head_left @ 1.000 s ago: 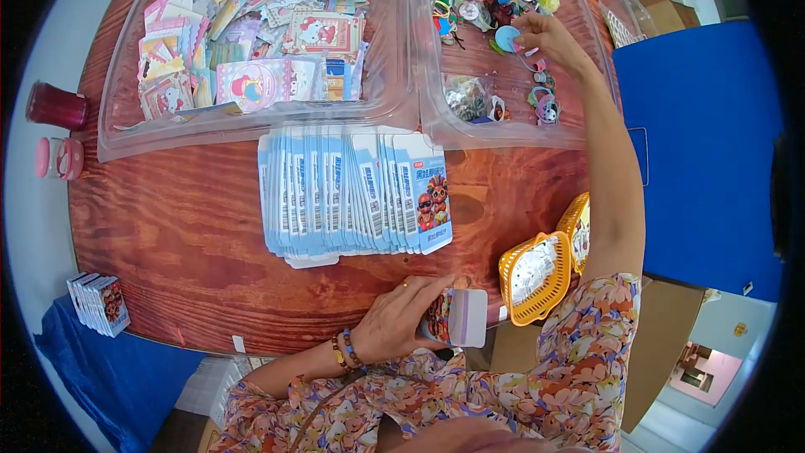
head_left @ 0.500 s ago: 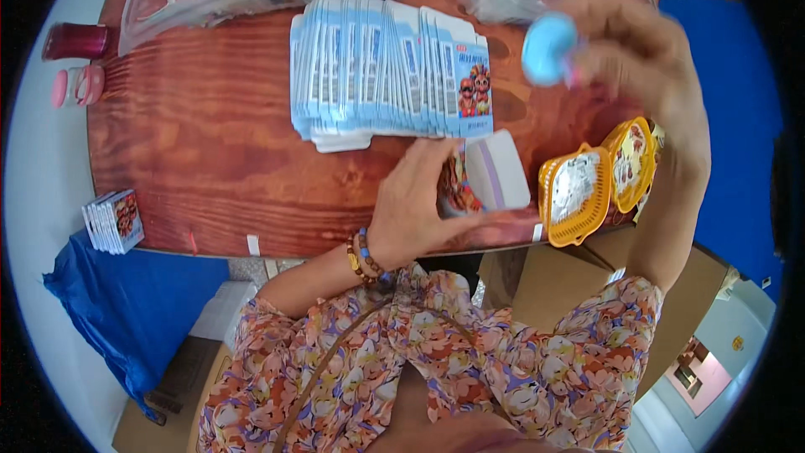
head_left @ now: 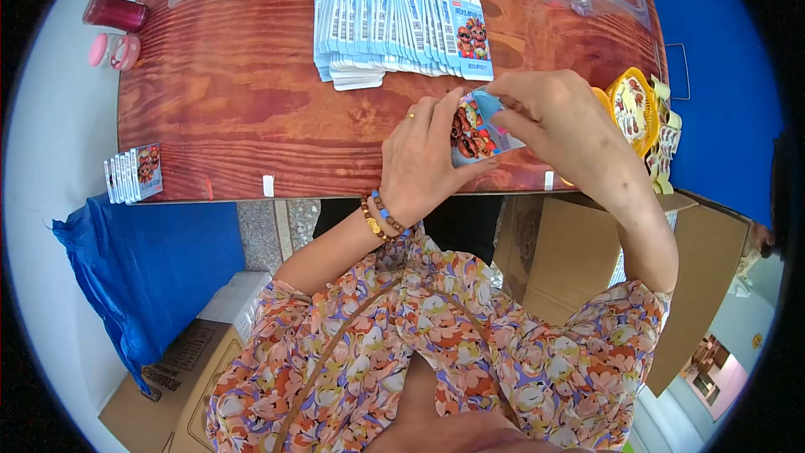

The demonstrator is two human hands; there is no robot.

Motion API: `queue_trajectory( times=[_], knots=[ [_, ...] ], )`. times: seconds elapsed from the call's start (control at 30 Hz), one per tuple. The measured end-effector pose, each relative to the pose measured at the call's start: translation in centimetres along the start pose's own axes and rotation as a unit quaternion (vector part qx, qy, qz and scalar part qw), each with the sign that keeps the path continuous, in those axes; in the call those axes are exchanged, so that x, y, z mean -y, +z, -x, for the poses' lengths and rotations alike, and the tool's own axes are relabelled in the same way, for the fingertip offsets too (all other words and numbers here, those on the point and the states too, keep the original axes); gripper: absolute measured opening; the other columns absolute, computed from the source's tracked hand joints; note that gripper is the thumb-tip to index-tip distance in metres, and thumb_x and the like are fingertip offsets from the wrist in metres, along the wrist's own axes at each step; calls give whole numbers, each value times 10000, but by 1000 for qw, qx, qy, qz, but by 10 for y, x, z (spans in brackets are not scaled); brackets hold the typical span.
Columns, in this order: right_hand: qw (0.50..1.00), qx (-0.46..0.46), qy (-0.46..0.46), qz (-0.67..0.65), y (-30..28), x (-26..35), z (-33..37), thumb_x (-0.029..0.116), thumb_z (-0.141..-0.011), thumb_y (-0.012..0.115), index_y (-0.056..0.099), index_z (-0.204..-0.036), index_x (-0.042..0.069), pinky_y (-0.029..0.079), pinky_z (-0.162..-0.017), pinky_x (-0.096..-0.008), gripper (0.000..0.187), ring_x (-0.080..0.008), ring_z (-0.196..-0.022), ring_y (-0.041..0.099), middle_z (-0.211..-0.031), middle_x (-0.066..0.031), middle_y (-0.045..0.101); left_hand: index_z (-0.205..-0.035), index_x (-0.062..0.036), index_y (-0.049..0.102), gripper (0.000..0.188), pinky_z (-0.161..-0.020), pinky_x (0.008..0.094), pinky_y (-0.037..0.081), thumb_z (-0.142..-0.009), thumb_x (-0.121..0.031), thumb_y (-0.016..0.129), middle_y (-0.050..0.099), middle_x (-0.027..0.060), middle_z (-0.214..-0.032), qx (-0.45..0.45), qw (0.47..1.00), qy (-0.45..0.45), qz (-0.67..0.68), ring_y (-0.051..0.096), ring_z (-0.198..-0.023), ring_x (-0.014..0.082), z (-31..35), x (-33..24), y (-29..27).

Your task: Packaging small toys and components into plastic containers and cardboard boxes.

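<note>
- the reddish wooden table [head_left: 251,109] spreads under everything, its near edge just in front of the person's body.
- a fanned row of light-blue cartons [head_left: 390,25] lies flat on it, just beyond the hands.
- the right hand [head_left: 545,113] is narrow, thumb and fingers bunched in a pinch at the box's open end, with a light-blue piece between their tips.
- the left hand [head_left: 422,144] is partly curled, fingers along the far side and thumb along the near side, holding the small box.
- the yellow basket [head_left: 651,136] stands near the right wrist.
- the small box [head_left: 471,136], printed with cartoon figures, is between the two hands, near the table's front edge.
- the light-blue piece [head_left: 487,104] sits at the box's mouth, partly hidden by the right fingertips.
</note>
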State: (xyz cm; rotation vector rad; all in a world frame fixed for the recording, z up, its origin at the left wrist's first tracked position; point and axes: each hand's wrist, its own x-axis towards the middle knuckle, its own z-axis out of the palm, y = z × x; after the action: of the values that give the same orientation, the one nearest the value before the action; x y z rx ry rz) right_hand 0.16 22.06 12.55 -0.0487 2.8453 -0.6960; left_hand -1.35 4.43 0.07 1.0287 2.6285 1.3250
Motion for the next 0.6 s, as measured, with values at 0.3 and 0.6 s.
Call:
queue_trajectory(
  times=[0.3, 0.6],
  knots=[
    [988, -114, -102, -23, 6, -4, 25, 29, -884, 654, 688, -1098, 6, 513, -609, -329, 218, -230, -705, 671, -868, -135, 694, -1309, -50, 495, 812, -775, 442, 519, -680, -404, 868, 573, 144, -1060, -20, 1000, 15, 1, 604, -981, 343, 6, 1, 1],
    [976, -47, 194, 84, 18, -144, 68, 192, -869, 686, 680, -1081, 14, 522, -775, -374, 277, -296, -852, 686, -973, -152, 719, -1293, -46, 496, 793, -820, 445, 517, -670, -349, 881, 584, 153, -1123, 56, 998, -1, 38, 606, -1047, 349, 22, 5, 4]
  ],
)
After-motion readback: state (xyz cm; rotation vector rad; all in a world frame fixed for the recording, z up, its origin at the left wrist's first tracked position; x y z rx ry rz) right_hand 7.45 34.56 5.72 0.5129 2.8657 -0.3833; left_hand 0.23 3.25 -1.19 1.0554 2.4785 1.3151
